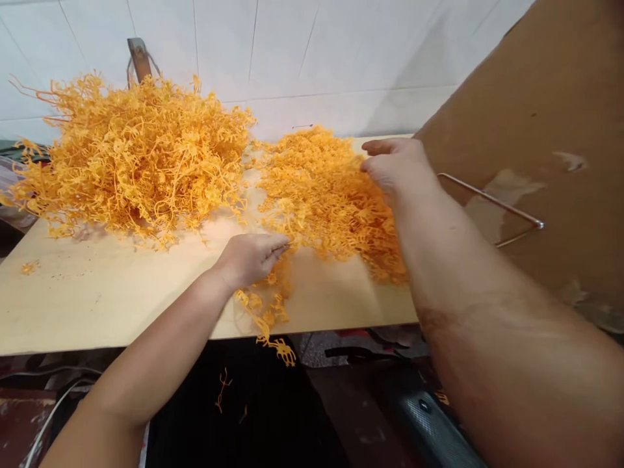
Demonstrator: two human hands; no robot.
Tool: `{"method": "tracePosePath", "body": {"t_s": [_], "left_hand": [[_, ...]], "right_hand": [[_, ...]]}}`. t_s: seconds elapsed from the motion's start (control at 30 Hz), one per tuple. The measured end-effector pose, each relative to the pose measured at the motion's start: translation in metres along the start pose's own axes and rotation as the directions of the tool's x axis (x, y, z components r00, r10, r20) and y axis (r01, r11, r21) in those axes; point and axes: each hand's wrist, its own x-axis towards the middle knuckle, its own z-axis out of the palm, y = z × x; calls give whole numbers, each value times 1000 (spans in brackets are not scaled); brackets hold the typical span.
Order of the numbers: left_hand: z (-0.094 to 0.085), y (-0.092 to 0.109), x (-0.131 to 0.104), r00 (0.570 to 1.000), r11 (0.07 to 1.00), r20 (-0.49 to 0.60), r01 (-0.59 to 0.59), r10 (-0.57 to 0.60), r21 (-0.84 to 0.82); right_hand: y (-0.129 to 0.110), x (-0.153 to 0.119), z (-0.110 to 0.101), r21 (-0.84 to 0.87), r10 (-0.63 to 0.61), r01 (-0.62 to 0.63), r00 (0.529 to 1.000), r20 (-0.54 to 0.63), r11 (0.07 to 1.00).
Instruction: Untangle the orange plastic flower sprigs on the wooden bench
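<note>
My left hand (253,257) is closed in a pinch at the front of the table, with a string of orange plastic pieces (263,315) hanging from it over the edge. My right hand (394,162) hovers at the right side of a flatter orange heap (322,188), its thumb and forefinger apart and its other fingers hidden. Nothing shows between the visible fingers. A taller, tangled pile of branching orange pieces (146,156) lies to the left.
A large cardboard sheet (536,130) with a bent metal wire (492,198) stands at the right. Behind the pale table (121,292) is a tiled wall (292,52). A dark ribbed object (433,422) lies below the front edge.
</note>
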Motion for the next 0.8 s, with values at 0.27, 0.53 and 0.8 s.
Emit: {"method": "tracePosePath", "body": {"t_s": [0.27,0.53,0.8], "left_hand": [[5,4,0,1000,990,15,-20,18,142],[5,11,-1,999,977,54,-9,-3,212],[5,18,7,997,961,68,18,-38,275]], "right_hand": [[-47,-75,16,-269,-284,293,956,73,917],[-35,-109,41,-376,-175,286,937,303,881],[-22,-57,52,-381,-183,178,983,22,907]]}}
